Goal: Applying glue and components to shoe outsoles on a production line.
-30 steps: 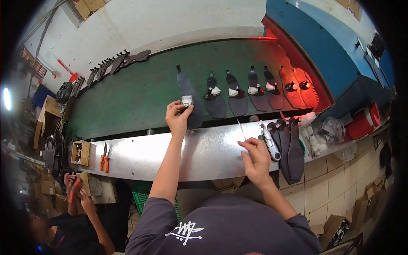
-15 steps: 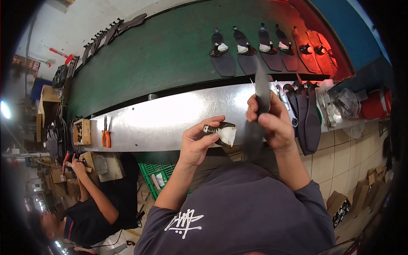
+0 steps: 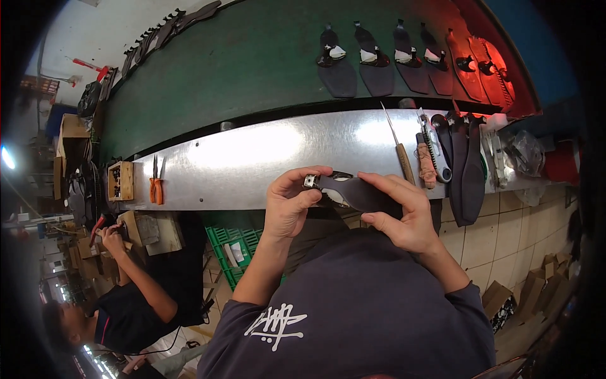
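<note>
A dark shoe insole (image 3: 356, 192) with a small white and metal piece at its left end is held between both hands, close to my chest. My left hand (image 3: 291, 205) pinches the left end with thumb and fingers. My right hand (image 3: 404, 211) grips the right part from above and below. Both hands hover just in front of the shiny metal bench edge (image 3: 252, 158).
On the green conveyor belt (image 3: 240, 69) lies a row of dark insoles (image 3: 377, 60) with small fittings. An awl (image 3: 399, 148), a cutter (image 3: 434, 148) and stacked insoles (image 3: 466, 164) lie on the bench at right, orange pliers (image 3: 156, 186) and a small wooden box (image 3: 120, 181) at left. Another person (image 3: 136, 297) sits lower left.
The insole was upright in my right hand; now it lies level between both hands. My left hand has taken hold of its end with the small piece.
</note>
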Demonstrator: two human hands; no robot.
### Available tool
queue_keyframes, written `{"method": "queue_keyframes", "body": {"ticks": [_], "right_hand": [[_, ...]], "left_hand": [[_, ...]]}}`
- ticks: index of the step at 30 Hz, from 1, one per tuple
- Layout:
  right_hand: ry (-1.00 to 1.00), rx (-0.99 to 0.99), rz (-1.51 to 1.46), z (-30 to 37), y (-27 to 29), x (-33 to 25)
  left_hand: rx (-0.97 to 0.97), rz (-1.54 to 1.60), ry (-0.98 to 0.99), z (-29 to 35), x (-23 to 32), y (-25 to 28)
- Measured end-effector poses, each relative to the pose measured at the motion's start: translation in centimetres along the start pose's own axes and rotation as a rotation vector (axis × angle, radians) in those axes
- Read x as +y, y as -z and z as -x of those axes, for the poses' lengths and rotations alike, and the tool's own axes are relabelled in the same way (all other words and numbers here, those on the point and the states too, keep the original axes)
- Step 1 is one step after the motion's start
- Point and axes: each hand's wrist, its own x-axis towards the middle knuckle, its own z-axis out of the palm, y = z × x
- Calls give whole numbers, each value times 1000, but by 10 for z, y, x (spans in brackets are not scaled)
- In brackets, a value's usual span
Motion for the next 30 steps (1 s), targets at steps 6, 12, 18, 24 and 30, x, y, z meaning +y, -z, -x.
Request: {"method": "queue_keyframes", "body": {"ticks": [6, 12, 18, 24, 30], "right_hand": [[95, 40, -12, -2, -4, 6], [100, 68, -30, 1, -7, 9], [83, 41, -23, 0, -6, 8], [68, 24, 42, -1, -3, 4], [149, 41, 120, -3, -2, 4]], "left_hand": [[-7, -7, 18, 0, -2, 3], [-10, -14, 12, 2, -2, -1], [-7, -13, 9, 1, -3, 1], [-29, -78, -55, 1, -5, 1], [-92, -218, -134, 0, -6, 4]]}}
